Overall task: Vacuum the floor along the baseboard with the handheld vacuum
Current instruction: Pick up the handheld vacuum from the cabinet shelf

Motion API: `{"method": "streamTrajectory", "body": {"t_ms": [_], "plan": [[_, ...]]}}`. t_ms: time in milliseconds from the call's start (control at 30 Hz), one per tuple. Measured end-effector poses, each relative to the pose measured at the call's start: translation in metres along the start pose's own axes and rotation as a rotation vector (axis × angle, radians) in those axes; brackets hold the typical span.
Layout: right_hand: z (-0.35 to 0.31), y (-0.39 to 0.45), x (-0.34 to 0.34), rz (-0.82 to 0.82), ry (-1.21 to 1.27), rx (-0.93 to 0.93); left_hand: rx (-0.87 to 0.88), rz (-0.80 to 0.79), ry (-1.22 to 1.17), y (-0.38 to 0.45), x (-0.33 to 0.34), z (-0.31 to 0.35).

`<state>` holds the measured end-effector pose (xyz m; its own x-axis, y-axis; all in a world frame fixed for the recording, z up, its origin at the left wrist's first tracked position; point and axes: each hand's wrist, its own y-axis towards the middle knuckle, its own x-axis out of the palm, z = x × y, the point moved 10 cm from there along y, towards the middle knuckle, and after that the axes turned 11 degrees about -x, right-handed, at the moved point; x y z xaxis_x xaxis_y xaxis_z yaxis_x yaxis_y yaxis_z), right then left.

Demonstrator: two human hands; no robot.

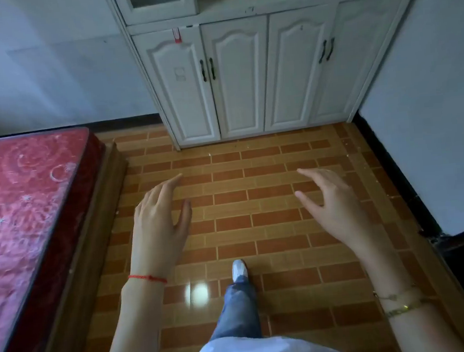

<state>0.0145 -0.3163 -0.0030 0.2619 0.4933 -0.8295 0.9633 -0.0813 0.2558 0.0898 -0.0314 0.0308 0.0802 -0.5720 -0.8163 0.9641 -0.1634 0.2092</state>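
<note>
Over the tiled floor [255,201], both hands float in the air with nothing in them. Left hand [159,224] has its fingers straight and loosely spread, palm down. Right hand [331,200] is the same — fingers apart and a bit bent, holding nothing. They are probably out in front like this because the person is walking; one foot [239,270] steps forward between them.

No vacuum shows anywhere in view, so the job looks not yet begun. The person likely has to go and get it first.

At the far side stands a white cabinet [241,76] against the wall. A dark baseboard [393,173] runs along the right wall, from far to near, and another strip sits at the far left behind the bed [26,208]. Small pale crumbs lie on the floor close to the cabinet and near the right baseboard — that seems to be the dirt to suck up. Near the foot, a bright spot of light shines on the tiles.
</note>
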Motion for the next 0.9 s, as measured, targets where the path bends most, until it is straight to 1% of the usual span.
{"method": "streamTrajectory", "body": {"t_ms": [100,167,500,733,900], "plan": [[0.019,0.036,0.006,0.007,0.018,0.034,0.004,0.013,-0.042,0.04,0.013,-0.004],[0.029,0.069,0.013,-0.009,0.025,0.047,-0.002,-0.01,-0.041,0.074,0.027,-0.008],[0.075,0.268,0.008,0.063,0.029,0.063,0.029,0.014,0.007,0.278,0.048,-0.003],[0.119,0.36,0.011,0.089,0.047,0.11,0.063,-0.038,0.021,0.391,0.087,0.014],[0.17,0.429,0.017,0.093,0.071,0.159,0.068,-0.048,-0.013,0.472,0.125,0.032]]}}
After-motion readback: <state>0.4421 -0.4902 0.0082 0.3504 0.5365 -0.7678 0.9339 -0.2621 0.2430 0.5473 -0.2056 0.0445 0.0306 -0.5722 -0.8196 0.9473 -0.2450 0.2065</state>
